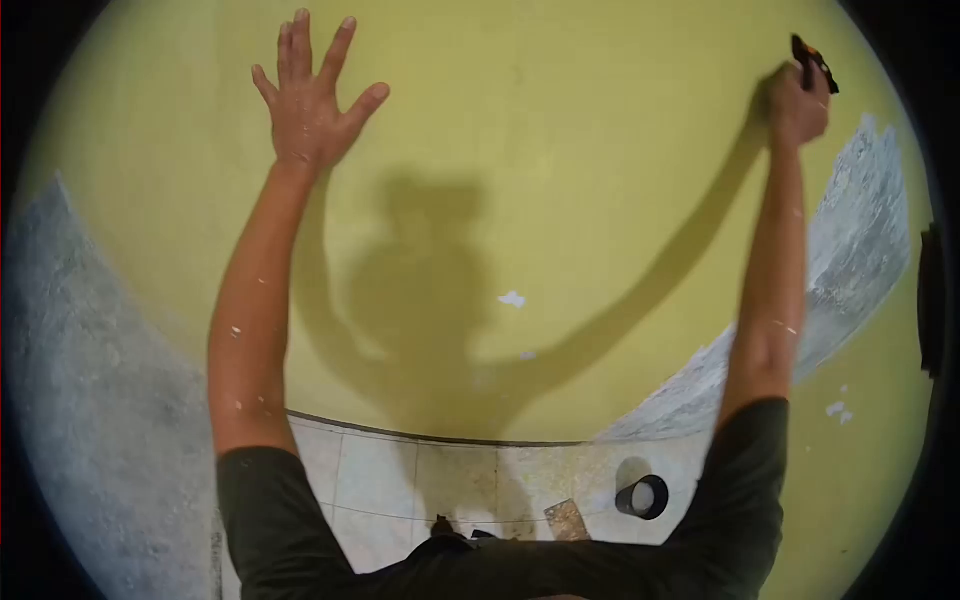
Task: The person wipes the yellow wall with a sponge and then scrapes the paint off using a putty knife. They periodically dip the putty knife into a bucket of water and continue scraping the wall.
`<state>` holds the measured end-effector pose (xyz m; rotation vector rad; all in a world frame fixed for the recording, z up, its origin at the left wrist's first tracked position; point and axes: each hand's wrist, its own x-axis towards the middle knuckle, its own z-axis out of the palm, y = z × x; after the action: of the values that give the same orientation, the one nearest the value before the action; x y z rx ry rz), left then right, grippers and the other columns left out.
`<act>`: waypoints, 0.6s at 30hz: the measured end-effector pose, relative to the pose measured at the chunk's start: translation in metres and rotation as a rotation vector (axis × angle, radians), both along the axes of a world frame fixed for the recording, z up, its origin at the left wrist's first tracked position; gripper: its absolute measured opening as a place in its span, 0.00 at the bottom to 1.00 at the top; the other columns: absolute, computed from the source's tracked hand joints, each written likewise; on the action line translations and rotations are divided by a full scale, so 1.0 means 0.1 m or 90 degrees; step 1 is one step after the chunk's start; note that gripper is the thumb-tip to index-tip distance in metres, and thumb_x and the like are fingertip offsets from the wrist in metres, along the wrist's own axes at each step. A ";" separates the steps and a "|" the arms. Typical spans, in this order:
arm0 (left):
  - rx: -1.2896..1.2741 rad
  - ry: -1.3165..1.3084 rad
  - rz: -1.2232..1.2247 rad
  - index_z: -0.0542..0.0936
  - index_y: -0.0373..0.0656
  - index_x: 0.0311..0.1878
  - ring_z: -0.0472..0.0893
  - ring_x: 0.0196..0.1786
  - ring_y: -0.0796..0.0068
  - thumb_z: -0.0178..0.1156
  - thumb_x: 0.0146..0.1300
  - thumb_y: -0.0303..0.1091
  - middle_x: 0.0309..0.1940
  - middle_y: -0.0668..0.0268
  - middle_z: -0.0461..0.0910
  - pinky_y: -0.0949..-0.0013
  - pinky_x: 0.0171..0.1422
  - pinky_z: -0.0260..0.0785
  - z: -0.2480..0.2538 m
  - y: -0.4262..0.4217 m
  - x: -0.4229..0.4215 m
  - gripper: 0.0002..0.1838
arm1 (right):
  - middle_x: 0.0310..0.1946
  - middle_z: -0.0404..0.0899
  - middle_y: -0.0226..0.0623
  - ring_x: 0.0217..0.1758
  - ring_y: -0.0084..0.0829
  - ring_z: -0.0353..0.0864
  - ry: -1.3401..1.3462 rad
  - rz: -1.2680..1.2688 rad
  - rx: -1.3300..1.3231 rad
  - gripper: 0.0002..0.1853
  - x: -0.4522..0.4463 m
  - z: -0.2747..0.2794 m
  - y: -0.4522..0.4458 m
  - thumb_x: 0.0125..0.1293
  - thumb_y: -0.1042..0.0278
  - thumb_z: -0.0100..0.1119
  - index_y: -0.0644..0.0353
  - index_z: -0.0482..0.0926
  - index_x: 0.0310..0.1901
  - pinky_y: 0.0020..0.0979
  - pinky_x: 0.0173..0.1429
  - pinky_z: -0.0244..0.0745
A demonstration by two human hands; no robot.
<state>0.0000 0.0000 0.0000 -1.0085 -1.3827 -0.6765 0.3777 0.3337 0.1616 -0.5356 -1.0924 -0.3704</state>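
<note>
My left hand is raised against the yellow wall, its fingers spread wide and nothing in it. Whether the palm presses flat on the surface is hard to tell. At the upper right, my right hand is closed round a black scraper with a small orange mark, held close to the wall. The scraper's working edge cannot be made out clearly. Below that hand is a rough whitish-grey patch where the yellow coat is gone. Pale flecks stick to both forearms.
Another grey bare area spreads at the left. Small white chips show on the wall's yellow paint. On the tiled floor stand a black round container and a speckled flat piece. A dark object is at the right edge.
</note>
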 end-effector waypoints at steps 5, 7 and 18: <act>-0.008 -0.022 -0.055 0.62 0.67 0.80 0.44 0.85 0.50 0.48 0.73 0.63 0.85 0.61 0.43 0.22 0.76 0.31 0.07 -0.13 -0.27 0.35 | 0.54 0.80 0.47 0.63 0.50 0.75 -0.260 0.224 0.209 0.14 -1.72 -1.20 -1.70 0.68 0.71 0.54 0.56 0.80 0.54 0.46 0.68 0.70; -0.084 -0.005 -0.069 0.62 0.67 0.80 0.45 0.85 0.51 0.46 0.75 0.60 0.85 0.62 0.44 0.23 0.77 0.30 0.15 -0.25 -0.30 0.33 | 0.57 0.78 0.49 0.65 0.50 0.74 -0.515 0.216 0.260 0.16 -2.38 -2.47 -2.08 0.68 0.71 0.51 0.66 0.78 0.55 0.49 0.73 0.66; 0.006 0.009 -0.031 0.73 0.71 0.73 0.56 0.83 0.56 0.44 0.75 0.63 0.82 0.64 0.57 0.29 0.79 0.38 -0.70 -0.41 -0.80 0.27 | 0.60 0.80 0.37 0.71 0.41 0.75 -0.798 0.214 0.429 0.17 -1.77 -2.88 -1.37 0.65 0.61 0.68 0.48 0.82 0.55 0.54 0.74 0.66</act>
<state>-0.0803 -0.0408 -0.0699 -1.0408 -1.3448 -0.7099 0.2006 0.1967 -0.1263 0.6014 -2.0776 -0.7697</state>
